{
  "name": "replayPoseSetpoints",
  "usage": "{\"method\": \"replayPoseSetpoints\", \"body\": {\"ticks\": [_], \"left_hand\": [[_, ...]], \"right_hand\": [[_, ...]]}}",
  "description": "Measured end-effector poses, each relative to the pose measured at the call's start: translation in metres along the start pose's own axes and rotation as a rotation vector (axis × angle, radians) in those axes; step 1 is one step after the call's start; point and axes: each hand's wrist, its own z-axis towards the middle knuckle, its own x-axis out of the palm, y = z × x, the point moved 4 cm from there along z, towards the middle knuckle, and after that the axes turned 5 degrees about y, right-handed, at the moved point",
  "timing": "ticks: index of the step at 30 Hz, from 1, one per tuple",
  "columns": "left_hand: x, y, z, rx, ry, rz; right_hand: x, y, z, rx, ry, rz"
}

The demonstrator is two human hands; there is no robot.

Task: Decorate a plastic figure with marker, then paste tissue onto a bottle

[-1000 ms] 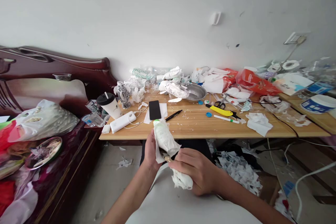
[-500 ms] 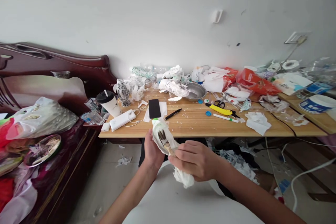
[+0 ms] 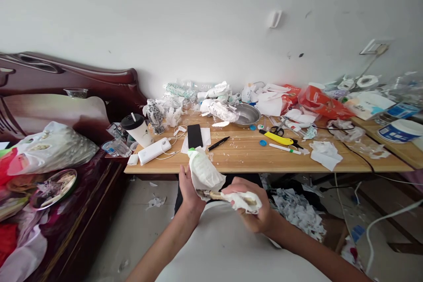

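Observation:
My left hand (image 3: 192,191) grips a bottle covered in white paper (image 3: 206,169), with a bit of green showing at its top end. The bottle is tilted over the front edge of the table. My right hand (image 3: 256,211) is closed around the handle of a brush (image 3: 216,194), and crumpled white paper (image 3: 246,201) surrounds the handle's rear part. The brush head lies under the bottle's lower side, mostly hidden there. Just beyond the bottle, a black phone (image 3: 194,135) rests on white paper, with a black pen (image 3: 218,143) to its right.
On the table stand a lidded cup (image 3: 140,132), a white power bank (image 3: 154,151), a metal bowl (image 3: 247,115), a yellow cutter (image 3: 277,137) and scissors (image 3: 276,131). Wrapped bottles and red plastic bags (image 3: 325,101) line the wall. Paper scraps (image 3: 297,211) fill a box below.
The bottle has turned over, so its papered outside now faces up and the dark bristles are out of sight. My right hand has rotated, bringing the crumpled paper upward.

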Motion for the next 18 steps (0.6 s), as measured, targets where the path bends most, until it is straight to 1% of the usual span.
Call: {"method": "replayPoseSetpoints", "body": {"ticks": [2, 3, 6, 9, 12, 13, 14, 15, 17, 18], "left_hand": [[0.002, 0.0, 0.0, 0.014, -0.013, -0.015], [0.004, 0.0, 0.0, 0.02, -0.013, -0.024], [0.009, 0.001, -0.003, 0.014, -0.009, -0.048], [0.013, 0.001, -0.004, 0.002, -0.02, -0.059], [0.011, 0.0, -0.002, -0.003, -0.097, -0.044], [0.008, 0.0, -0.001, -0.009, -0.151, -0.032], [0.004, 0.001, 0.001, -0.015, -0.173, -0.029], [0.0, 0.0, 0.005, -0.008, -0.171, -0.037], [-0.008, -0.001, 0.015, 0.024, -0.063, -0.064], [-0.013, 0.0, 0.021, -0.006, -0.008, -0.076]], "right_hand": [[-0.002, -0.001, 0.0, 0.027, -0.041, -0.022], [0.0, -0.001, 0.001, 0.018, -0.036, -0.052], [0.011, -0.004, 0.005, -0.001, 0.032, -0.125], [0.019, -0.003, 0.007, 0.025, 0.07, -0.111], [0.011, 0.004, 0.007, 0.064, 0.025, -0.08], [0.005, 0.005, 0.007, 0.085, -0.01, -0.075], [0.0, 0.004, 0.007, 0.106, -0.044, -0.071], [-0.004, 0.002, 0.007, 0.112, -0.083, -0.074], [-0.007, -0.008, 0.01, 0.059, -0.127, -0.119], [-0.005, -0.014, 0.011, 0.0, -0.146, -0.16]]}}
